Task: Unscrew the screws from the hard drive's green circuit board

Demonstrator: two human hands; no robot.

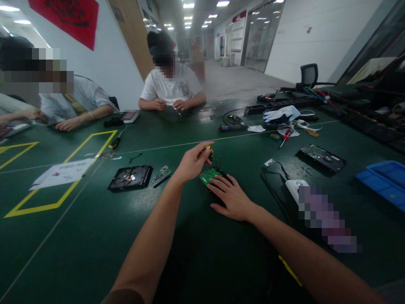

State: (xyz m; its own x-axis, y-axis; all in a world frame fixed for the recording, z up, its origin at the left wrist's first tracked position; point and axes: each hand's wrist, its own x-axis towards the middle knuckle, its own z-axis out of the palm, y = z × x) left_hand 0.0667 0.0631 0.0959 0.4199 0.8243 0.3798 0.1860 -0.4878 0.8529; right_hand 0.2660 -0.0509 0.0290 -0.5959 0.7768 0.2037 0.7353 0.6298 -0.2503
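Far left of the left hand: printed sheet on the green table, within yellow tape. Nearer, and further from the person, a screwdriver lies alone. Between sheet and hand: bare drive, then a small board just beside the left forearm.

Left hand — fingers and thumb pinched on a yellow-and-black tool, raised above the drive's far edge (shaft not made out).

Drive, green circuit side up, lies on the table below the left hand and partly under the right hand. Right hand — palm down, fingers spread over the drive, not clenched.

Right of the right hand: thin cable, white device, red screwdriver further out, second drive, and blue tray rightmost.
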